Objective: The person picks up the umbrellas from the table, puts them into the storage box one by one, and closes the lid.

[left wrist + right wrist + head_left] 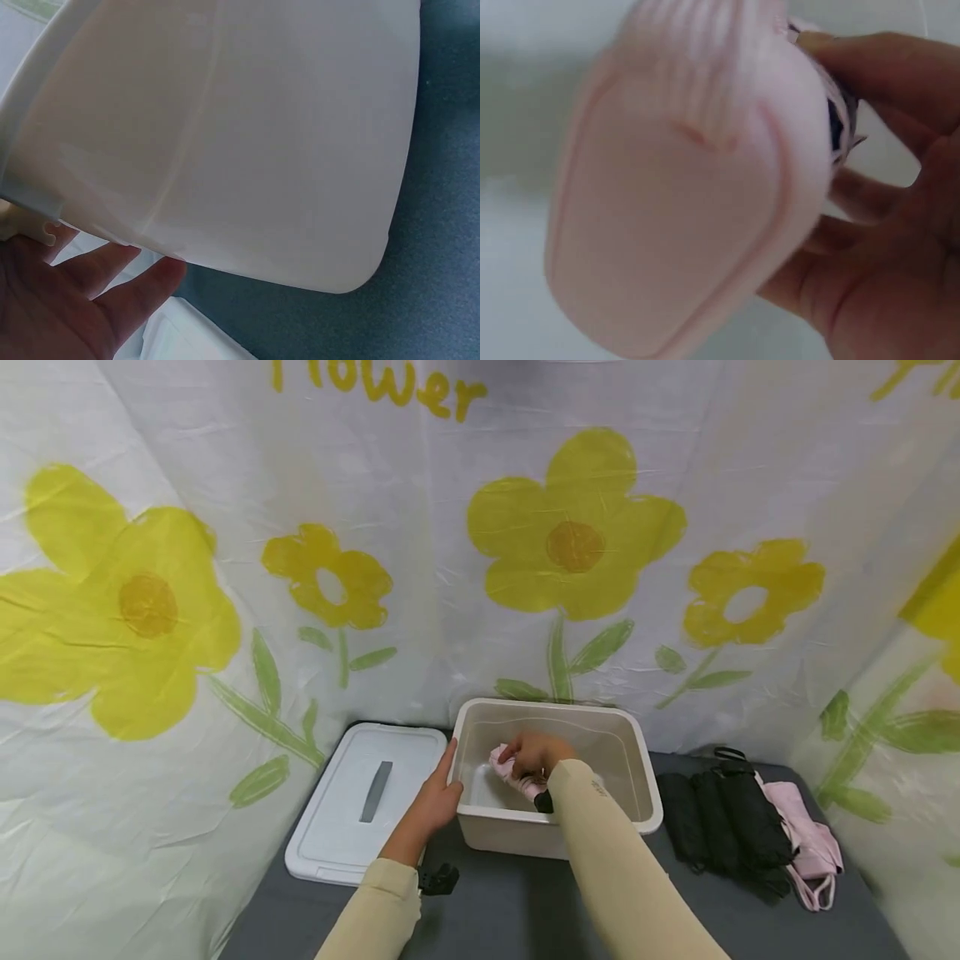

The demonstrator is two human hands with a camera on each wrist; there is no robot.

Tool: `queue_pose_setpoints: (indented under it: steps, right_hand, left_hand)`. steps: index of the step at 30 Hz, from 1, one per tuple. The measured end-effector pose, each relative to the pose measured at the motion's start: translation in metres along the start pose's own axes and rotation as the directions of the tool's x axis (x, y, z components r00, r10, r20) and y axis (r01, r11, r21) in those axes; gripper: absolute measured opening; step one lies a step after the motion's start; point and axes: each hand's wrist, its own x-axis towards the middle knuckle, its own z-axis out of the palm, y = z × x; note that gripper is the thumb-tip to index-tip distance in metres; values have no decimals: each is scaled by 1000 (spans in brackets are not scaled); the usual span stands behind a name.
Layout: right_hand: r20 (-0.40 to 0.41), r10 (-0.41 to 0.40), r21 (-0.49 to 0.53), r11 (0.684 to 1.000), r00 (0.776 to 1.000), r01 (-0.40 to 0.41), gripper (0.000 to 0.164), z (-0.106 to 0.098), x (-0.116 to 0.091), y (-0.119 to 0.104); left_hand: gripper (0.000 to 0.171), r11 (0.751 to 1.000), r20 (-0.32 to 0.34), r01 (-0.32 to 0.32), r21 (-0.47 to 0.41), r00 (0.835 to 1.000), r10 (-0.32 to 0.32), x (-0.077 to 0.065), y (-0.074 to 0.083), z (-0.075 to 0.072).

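My right hand (pixel 536 754) reaches down inside a beige plastic storage box (pixel 551 703) and grips a folded pale pink fabric item (pixel 517 779). In the right wrist view, this pink item (pixel 667 225) has a smooth seamed panel and a blurred ribbed part, with a dark patch by the fingers; its exact kind is unclear. The right hand (pixel 900 217) has its thumb and fingers at the item's side. My left hand (pixel 437 793) rests at the box's front left corner. Its fingers (pixel 142 292) look fairly straight against the outer wall in the left wrist view.
Left of the box lies a white lid (pixel 337 814) with a grey handle. On the right, several black folded bundles (pixel 723 818) sit beside a pink fabric item with straps (pixel 806 835). A dark grey tabletop (pixel 491 918) carries everything, against a flower-painted sheet (pixel 435 468).
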Motion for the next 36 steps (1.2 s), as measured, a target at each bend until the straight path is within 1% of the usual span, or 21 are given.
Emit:
queue_pose_setpoints:
  steps: [4,9,10,12,14,16,18,21,23,26,28,31,34,36]
  right_hand:
    - [-15,31,-23,999,999,-32,42,6,0,-2]
    - [-38,82,-96,992,996,-86,41,10,-4,-11]
    - [-38,88,-90,992,995,-91,42,11,-5,-12]
    - [-35,105,-44,993,994,-106,42,13,-6,-12]
    - [-28,116,33,993,993,-115,42,14,-8,-10]
    - [-11,127,120,985,992,-125,43,13,-9,-8]
    - [-5,130,142,982,991,-128,45,10,-10,-7]
    - [22,119,137,983,993,-121,47,0,-16,-11]
    - [34,96,92,991,995,-99,46,-7,-22,-18]
    - [40,56,10,998,998,-57,45,-16,-35,-35]
    - [47,29,-40,999,998,-27,45,-20,-43,-45]
    - [56,1,-88,996,998,4,46,-23,-56,-57]
    - [50,-53,-192,979,997,62,47,-22,-61,-66]
    - [29,-101,-271,957,994,105,45,-22,-64,-69]
  left_hand:
    - [71,1000,10,-11,10,1000,11,-3,3,2]
    - [69,999,7,-33,-5,999,33,-5,9,1]
    - [69,999,8,-34,-2,999,34,-6,9,1]
    - [69,1000,21,-32,1,999,32,-7,10,2]
    - [68,1000,42,-31,3,999,31,-6,12,5]
    - [68,1000,57,-30,3,998,29,-4,13,7]
    - [68,1000,70,-23,1,997,23,-2,16,8]
    - [68,1000,80,-27,9,996,27,1,17,7]
    - [68,999,82,-29,18,996,27,4,16,5]
    - [69,999,78,-27,23,997,25,7,12,-2]
    - [70,1000,74,-20,22,997,18,9,9,-7]
    - [70,1000,83,-6,23,997,4,11,6,-15]
    - [70,1000,76,16,13,997,-17,8,0,-26]
    - [71,1000,73,30,9,997,-31,8,-3,-32]
